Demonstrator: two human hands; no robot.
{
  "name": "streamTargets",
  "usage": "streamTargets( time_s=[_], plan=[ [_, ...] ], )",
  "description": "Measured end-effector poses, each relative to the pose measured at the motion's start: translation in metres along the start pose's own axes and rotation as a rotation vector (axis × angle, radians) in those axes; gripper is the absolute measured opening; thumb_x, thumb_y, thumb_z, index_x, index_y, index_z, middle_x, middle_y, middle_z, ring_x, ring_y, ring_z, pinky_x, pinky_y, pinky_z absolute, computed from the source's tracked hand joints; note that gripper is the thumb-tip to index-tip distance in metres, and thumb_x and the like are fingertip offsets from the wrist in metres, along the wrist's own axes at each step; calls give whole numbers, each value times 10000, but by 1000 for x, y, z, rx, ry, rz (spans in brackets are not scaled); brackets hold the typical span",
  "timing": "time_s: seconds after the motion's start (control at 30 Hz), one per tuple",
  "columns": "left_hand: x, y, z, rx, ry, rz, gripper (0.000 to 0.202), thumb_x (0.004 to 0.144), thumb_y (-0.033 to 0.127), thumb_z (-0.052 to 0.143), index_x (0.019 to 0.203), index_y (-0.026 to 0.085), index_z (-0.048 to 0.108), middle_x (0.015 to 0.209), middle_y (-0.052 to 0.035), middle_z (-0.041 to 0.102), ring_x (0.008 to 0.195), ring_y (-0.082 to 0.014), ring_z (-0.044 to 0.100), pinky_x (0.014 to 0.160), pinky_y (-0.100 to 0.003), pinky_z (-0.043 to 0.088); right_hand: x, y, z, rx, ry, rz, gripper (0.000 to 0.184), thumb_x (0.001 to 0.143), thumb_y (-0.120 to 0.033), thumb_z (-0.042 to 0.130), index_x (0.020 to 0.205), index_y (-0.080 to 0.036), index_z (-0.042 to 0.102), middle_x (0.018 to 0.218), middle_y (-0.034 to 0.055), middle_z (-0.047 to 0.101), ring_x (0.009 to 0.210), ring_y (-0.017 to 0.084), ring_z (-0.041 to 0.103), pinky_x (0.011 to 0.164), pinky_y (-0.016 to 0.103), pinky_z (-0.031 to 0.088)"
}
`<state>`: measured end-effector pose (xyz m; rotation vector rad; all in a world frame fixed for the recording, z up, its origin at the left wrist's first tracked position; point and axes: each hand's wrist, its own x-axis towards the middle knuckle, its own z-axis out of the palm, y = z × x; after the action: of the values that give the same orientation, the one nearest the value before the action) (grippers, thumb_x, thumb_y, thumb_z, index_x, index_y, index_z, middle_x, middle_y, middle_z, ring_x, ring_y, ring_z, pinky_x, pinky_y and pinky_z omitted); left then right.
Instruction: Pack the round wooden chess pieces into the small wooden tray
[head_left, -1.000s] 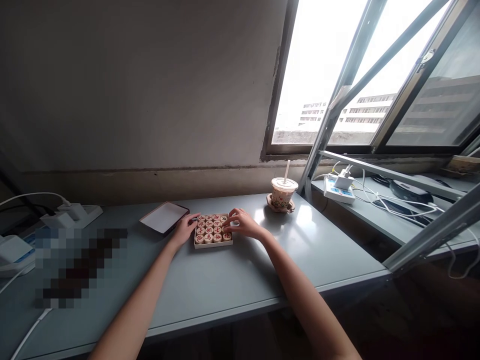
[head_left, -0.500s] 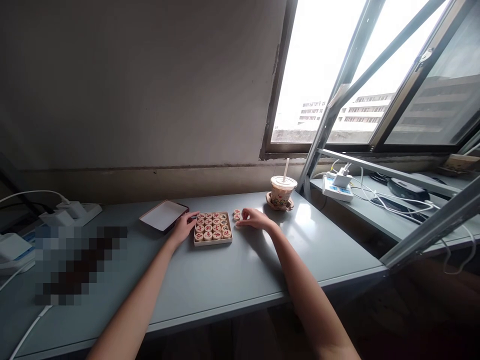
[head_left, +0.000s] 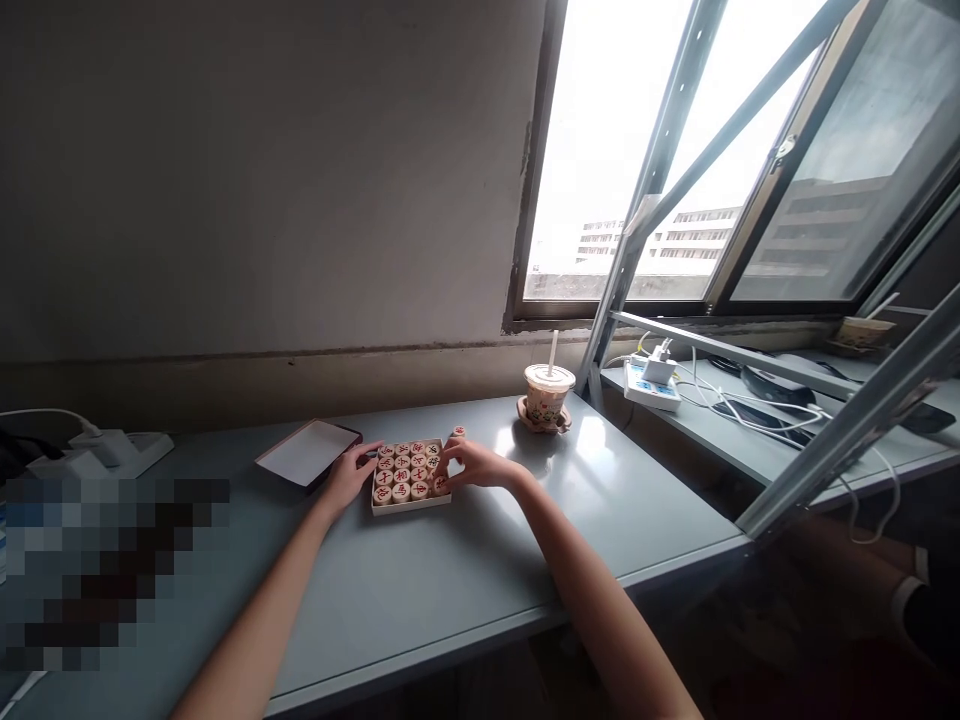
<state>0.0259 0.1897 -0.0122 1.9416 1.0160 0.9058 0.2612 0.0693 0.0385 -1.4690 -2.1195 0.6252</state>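
A shallow white box (head_left: 411, 508) on the desk holds rows of round wooden xiangqi pieces (head_left: 401, 477) with red and black characters. My left hand (head_left: 349, 478) rests along the box's left side, fingers extended and touching its edge. Over the box's right column is my right hand (head_left: 472, 464), its fingers pinched on a xiangqi piece (head_left: 440, 483) that they partly cover. Just behind that hand another loose piece (head_left: 459, 431) stands on the desk. Left of the box lies the box lid (head_left: 309, 450), its white inside facing up.
A lidded drink cup (head_left: 547, 395) with a straw stands in a cardboard holder at the back right. Slanting metal frame bars (head_left: 675, 190) rise beyond it. Power strips with chargers and cables (head_left: 651, 385) lie on the right-hand desk and at far left.
My right hand has moved left from the loose pieces to the box's right column. Fewer loose pieces show beside the box. The whole view has shifted slightly.
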Motion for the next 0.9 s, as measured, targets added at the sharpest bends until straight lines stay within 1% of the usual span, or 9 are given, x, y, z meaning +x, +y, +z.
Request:
streamTargets(
  time_s=[0.07,0.17,0.23,0.37,0.47,0.57,0.67,0.73,0.9],
  plan=[
    [0,0,0,11,-4,5,518,701,405,510,1110,120,652,1167,-125,650,1050,-270,601,918,-380,465,-2,2,-4,58,25,52,260,670,-351,765,848,-184,675,820,2,575,753,127,504,670,230,412],
    [1,-1,0,20,-8,7,520,692,416,518,1099,125,658,1153,-121,657,1044,-273,603,904,-377,474,-8,10,-11,145,-46,152,308,732,-405,698,930,-185,614,728,-22,578,667,117,522,581,218,400],
    [2,-3,0,27,0,17,516,686,421,525,1090,131,663,1145,-120,661,1041,-275,603,901,-381,476,-12,17,-14,26,-26,272,342,743,-436,675,968,-199,574,742,-16,602,653,127,543,572,227,407],
    [3,-7,0,11,-22,32,538,696,442,519,1108,122,652,1186,-139,637,1035,-279,604,910,-401,470,-15,23,-10,-351,191,501,367,787,-533,582,913,-190,549,794,74,645,734,221,589,645,313,433],
    [2,-7,0,28,-21,34,544,716,460,510,1124,127,645,1222,-143,615,1121,-291,561,964,-413,435,-8,15,0,-431,314,493,317,877,-447,468,1044,-182,524,990,126,644,953,275,582,813,391,425],
    [1,-6,0,41,-9,38,531,723,470,514,1116,139,650,1215,-137,621,1141,-295,551,975,-412,428,3,10,18,-567,442,384,331,917,-299,381,1211,-176,471,1330,151,484,1236,290,415,1008,480,297],
    [1,-7,0,36,-8,49,524,725,482,514,1105,149,652,1198,-128,633,1122,-294,566,953,-405,448,12,16,35,-676,388,225,434,927,-228,322,1353,-175,385,1487,120,306,1373,271,229,1089,558,145],
    [1,-8,0,41,-1,55,514,723,482,515,1091,154,658,1188,-123,639,1130,-291,562,965,-403,441,17,24,41,-675,329,201,474,938,-216,281,1409,-192,323,1516,93,251,1404,252,158,1096,594,85],
    [2,-9,0,34,-3,68,497,730,459,518,1088,145,659,1200,-128,632,1148,-283,552,991,-393,421,21,44,31,-557,217,266,467,944,-201,241,1384,-182,396,1506,100,272,1396,242,214,1086,552,220]
  ],
)
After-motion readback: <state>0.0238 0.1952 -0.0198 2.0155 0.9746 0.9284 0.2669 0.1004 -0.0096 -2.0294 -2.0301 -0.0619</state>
